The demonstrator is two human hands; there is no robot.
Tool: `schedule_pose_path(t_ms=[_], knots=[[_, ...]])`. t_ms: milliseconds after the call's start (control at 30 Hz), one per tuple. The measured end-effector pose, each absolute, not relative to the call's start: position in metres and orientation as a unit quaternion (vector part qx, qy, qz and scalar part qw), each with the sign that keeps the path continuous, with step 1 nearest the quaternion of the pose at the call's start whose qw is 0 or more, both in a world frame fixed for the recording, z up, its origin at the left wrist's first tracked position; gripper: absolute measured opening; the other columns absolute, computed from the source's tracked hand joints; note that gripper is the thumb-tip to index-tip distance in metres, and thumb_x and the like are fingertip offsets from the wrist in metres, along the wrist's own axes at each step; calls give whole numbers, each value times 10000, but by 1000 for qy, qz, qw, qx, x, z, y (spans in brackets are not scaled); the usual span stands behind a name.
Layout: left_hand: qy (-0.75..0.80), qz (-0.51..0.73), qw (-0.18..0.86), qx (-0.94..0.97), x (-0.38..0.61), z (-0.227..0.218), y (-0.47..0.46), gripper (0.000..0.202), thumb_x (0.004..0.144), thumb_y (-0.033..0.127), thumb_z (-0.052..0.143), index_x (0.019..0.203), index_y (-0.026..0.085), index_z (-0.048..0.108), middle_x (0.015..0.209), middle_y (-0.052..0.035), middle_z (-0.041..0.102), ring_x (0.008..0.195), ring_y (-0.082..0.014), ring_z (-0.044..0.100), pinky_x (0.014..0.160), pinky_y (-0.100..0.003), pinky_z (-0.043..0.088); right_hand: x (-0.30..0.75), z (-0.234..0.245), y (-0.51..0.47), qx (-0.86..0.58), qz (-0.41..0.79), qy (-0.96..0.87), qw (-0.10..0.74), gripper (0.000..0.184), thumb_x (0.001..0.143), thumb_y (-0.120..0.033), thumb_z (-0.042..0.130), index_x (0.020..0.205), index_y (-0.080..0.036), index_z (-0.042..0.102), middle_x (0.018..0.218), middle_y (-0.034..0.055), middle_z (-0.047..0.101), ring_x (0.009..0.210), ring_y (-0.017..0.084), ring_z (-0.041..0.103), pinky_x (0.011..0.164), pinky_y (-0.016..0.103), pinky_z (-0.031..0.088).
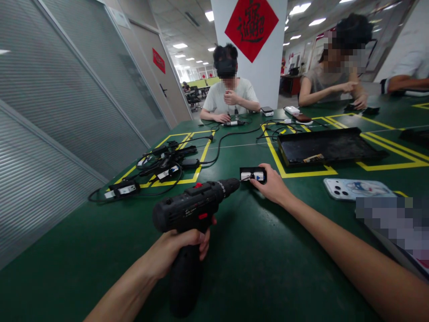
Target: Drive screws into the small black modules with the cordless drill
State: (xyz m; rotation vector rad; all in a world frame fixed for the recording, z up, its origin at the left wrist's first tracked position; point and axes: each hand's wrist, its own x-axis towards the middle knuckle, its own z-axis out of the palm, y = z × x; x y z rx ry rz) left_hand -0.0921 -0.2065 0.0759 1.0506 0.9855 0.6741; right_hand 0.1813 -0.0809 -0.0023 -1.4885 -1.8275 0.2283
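Note:
A black cordless drill [192,203] is gripped by its handle in my left hand [182,246]; it points to the right and away from me. At its chuck, a thin bit [246,178] reaches across to a small black housing [243,170] with white parts inside. Whether the bit's tip sits in a screw, I cannot tell. My right hand [271,184] is closed around the right end of that housing, thumb in front and fingers behind, steadying it on the green table [241,250].
Black cabled units [167,161] lie heaped at the left inside yellow tape. A black tray [330,145] stands at the right, with a phone [358,188] nearer me. Cables [234,133] cross the table. Two people [231,96] work across from me; another person's arm shows far right.

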Motion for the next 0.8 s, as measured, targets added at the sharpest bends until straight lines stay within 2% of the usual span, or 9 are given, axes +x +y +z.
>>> schedule_pose_path(t_ms=[400, 800], knots=[[432, 305, 697, 484, -88, 77, -206, 301, 760, 178, 500, 1053, 108, 510, 639, 7, 498, 566, -127, 501, 583, -294, 405, 182, -4, -79, -576, 100, -714, 384, 523, 778, -466, 533, 1208, -183, 439, 1059, 128, 610, 930, 276, 565, 791, 404, 405], [444, 301, 691, 484, -84, 79, -207, 364, 759, 166, 510, 1116, 106, 480, 642, 11, 501, 577, -127, 505, 579, -283, 411, 183, -9, -75, -571, 99, -711, 397, 518, 765, -451, 564, 1201, -201, 441, 1054, 123, 608, 936, 288, 568, 789, 415, 414]])
